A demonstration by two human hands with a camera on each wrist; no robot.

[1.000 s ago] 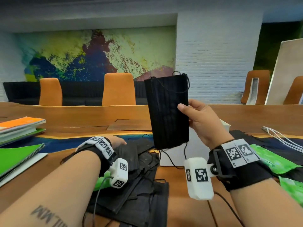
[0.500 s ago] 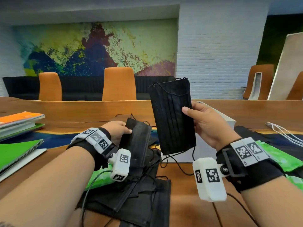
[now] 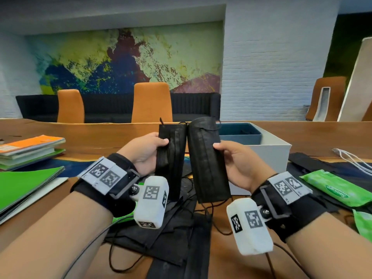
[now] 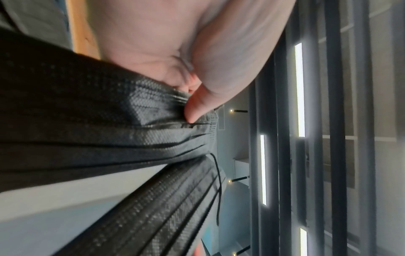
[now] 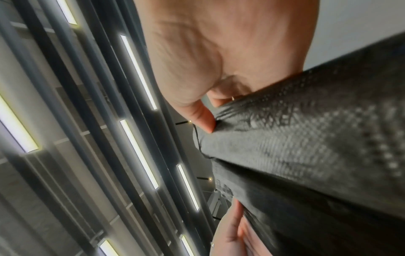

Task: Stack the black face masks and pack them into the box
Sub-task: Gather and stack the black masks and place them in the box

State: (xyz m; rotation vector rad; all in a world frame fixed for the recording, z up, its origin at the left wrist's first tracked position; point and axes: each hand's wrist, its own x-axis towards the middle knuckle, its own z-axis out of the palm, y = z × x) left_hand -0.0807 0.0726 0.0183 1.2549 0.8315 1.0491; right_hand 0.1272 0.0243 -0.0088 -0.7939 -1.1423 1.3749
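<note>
Black face masks, two in hand, both raised upright above the wooden table [image 3: 241, 258]. Left hand [image 3: 144, 153] pinches one mask [image 3: 171, 158] at its long edge, thumb on the near face and fingers behind; left wrist view confirms the thumb pressed into the pleats. Right hand [image 3: 239, 164] pinches the second mask [image 3: 207, 158] the same way. Upper corners of the two masks touch or nearly so; lower ends stand apart, a narrow wedge of open room between them.

Loose pile of masks [image 3: 161, 234] lies flat on the table at 6 o'clock below the hands, ear loops trailing; exact count cannot be told.

Box [image 3: 269, 156], one, white outside with a blue inside, open top, at 2 o'clock from the hands, just behind the right-hand mask. Its near wall is partly hidden.

Green wipes packet [image 3: 330, 188] at 3 o'clock, white logo too blurred to read. Books [image 3: 30, 150], a stack at 9 o'clock, green folder [image 3: 24, 186] beside it. Orange chairs [image 3: 152, 101] across the table at 12 o'clock, two. White cable [image 3: 352, 160] at far right
</note>
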